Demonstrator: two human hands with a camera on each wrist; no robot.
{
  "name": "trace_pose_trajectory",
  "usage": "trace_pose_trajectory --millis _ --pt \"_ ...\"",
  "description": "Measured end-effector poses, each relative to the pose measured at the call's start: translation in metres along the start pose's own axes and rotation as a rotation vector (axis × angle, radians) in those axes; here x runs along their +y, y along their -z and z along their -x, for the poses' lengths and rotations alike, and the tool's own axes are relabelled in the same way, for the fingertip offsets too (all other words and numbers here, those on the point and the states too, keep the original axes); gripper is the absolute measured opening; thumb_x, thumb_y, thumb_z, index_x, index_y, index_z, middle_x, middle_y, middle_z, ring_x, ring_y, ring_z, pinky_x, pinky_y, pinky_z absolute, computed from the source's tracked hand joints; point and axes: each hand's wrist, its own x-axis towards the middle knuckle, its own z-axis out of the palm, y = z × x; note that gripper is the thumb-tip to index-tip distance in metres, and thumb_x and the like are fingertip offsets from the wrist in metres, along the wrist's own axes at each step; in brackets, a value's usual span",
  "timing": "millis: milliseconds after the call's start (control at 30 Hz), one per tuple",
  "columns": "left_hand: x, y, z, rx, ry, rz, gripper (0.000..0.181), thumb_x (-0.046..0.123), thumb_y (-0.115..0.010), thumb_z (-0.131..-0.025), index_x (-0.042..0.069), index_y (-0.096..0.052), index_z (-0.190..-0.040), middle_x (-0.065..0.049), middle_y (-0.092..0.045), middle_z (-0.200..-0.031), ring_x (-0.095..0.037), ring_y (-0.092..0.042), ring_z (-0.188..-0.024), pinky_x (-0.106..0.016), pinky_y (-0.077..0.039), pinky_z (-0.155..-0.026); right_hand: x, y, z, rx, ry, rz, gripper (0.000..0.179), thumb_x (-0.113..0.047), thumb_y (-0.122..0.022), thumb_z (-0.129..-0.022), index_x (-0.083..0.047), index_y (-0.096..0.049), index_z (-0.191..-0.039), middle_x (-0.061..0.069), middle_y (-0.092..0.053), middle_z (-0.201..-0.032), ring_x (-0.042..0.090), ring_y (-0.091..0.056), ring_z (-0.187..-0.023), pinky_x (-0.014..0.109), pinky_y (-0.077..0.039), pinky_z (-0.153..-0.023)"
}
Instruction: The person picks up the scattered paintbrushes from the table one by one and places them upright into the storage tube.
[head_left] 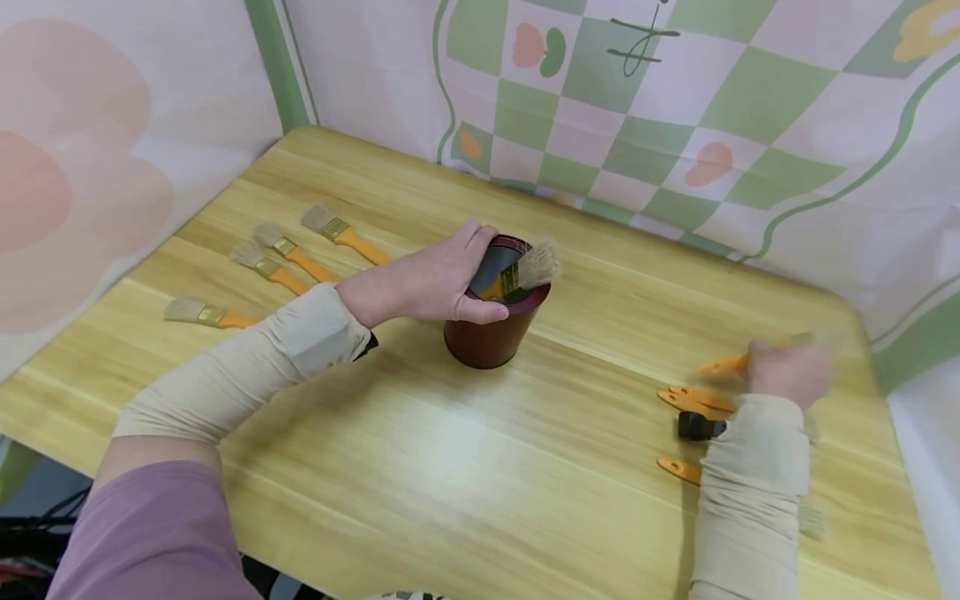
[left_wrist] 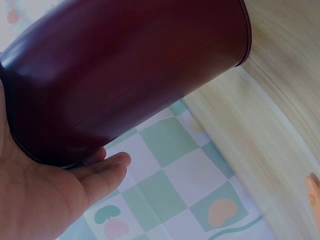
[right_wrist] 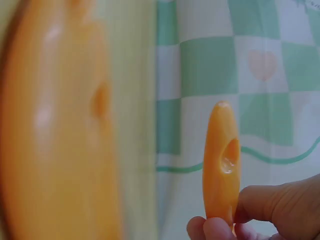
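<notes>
My left hand (head_left: pixel 438 279) holds a dark red, tapered bucket (head_left: pixel 486 340) at its rim, thumb on the near side and fingers round the back. It stands upright on the table; its smooth wall (left_wrist: pixel 125 75) fills much of the left wrist view. Inside leans a paintbrush (head_left: pixel 536 267), pale bristles sticking up over the rim. At the right, my right hand (head_left: pixel 791 371), blurred, pinches another paintbrush by its orange handle (right_wrist: pixel 220 165); its bristle end blurs beyond the hand. Just nearer than that hand lie other orange brush handles (head_left: pixel 697 398), partly under the wrist.
Several orange-handled paintbrushes (head_left: pixel 288 250) lie on the table's left side, bristles pointing left. One more handle (head_left: pixel 678 468) shows beside the right sleeve. A checkered curtain (head_left: pixel 630 108) hangs along the back edge of the wooden table (head_left: pixel 420 467).
</notes>
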Motion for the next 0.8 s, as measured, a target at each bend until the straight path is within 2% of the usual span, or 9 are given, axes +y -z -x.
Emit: trace_pose_trajectory --millis 33,100,167,267,533,633,800 --pt "0.0 0.0 0.0 0.0 -0.001 0.0 0.095 0.058 -0.062 -0.084 -0.002 -0.022 -0.146 -0.016 -0.035 -0.128 -0.021 -0.05 -0.094 -0.032 -0.045 -0.086 -0.002 0.002 0.001 -0.001 -0.004 -0.026 0.039 -0.013 -0.052 -0.086 0.008 -0.053 -0.119 -0.002 -0.055 -0.066 0.015 -0.054 -0.061 0.027 -0.051 -0.069" --pt "0.0 0.0 0.0 0.001 -0.001 -0.001 0.095 0.058 -0.062 -0.084 -0.002 -0.022 -0.146 -0.016 -0.035 -0.128 -0.021 -0.05 -0.093 -0.032 -0.045 -0.085 -0.008 0.005 0.004 -0.007 -0.009 -0.067 0.021 -0.013 -0.051 -0.085 -0.004 -0.064 -0.1 -0.019 -0.043 -0.046 0.0 -0.043 -0.043 0.015 -0.042 -0.051" --pt "0.001 0.001 0.0 -0.001 0.0 0.0 0.095 0.059 -0.062 -0.084 -0.002 -0.022 -0.146 -0.016 -0.035 -0.127 -0.021 -0.05 -0.093 -0.031 -0.045 -0.084 -0.014 0.008 0.008 0.012 0.009 -0.101 0.017 -0.013 -0.048 -0.086 -0.014 -0.066 -0.088 -0.026 -0.034 -0.035 -0.005 -0.038 -0.038 0.011 -0.035 -0.046" --pt "0.0 0.001 0.0 -0.005 0.004 0.003 0.095 0.059 -0.062 -0.084 -0.002 -0.022 -0.146 -0.016 -0.034 -0.128 -0.021 -0.05 -0.092 -0.031 -0.045 -0.084 -0.024 0.01 0.016 0.046 0.019 -0.195 0.016 -0.015 -0.048 -0.087 -0.022 -0.052 -0.073 -0.027 -0.037 -0.039 -0.009 -0.04 -0.034 0.01 -0.038 -0.041" --pt "0.0 0.0 -0.001 -0.004 -0.001 -0.004 0.094 0.058 -0.061 -0.084 -0.002 -0.023 -0.145 -0.017 -0.034 -0.128 -0.022 -0.05 -0.091 -0.031 -0.045 -0.083 -0.045 0.013 0.036 0.065 0.01 -0.44 0.015 -0.016 -0.054 -0.092 -0.024 -0.053 -0.079 -0.017 -0.047 -0.067 -0.009 -0.051 -0.045 0.008 -0.046 -0.048" --pt "0.0 0.0 -0.001 -0.002 0.001 0.0 0.094 0.058 -0.062 -0.084 -0.002 -0.023 -0.145 -0.016 -0.034 -0.129 -0.022 -0.051 -0.092 -0.031 -0.045 -0.084 -0.05 0.012 0.042 0.097 0.056 -0.517 0.016 -0.013 -0.056 -0.092 -0.025 -0.053 -0.081 -0.016 -0.049 -0.073 -0.009 -0.053 -0.05 0.007 -0.046 -0.051" --pt "0.001 0.0 0.0 -0.003 0.004 0.004 0.094 0.058 -0.062 -0.084 -0.001 -0.023 -0.144 -0.017 -0.035 -0.128 -0.022 -0.052 -0.092 -0.032 -0.046 -0.085 -0.061 0.003 0.055 0.184 0.194 -0.62 0.02 -0.009 -0.058 -0.089 -0.024 -0.051 -0.078 -0.015 -0.051 -0.074 -0.01 -0.054 -0.052 0.006 -0.047 -0.053"
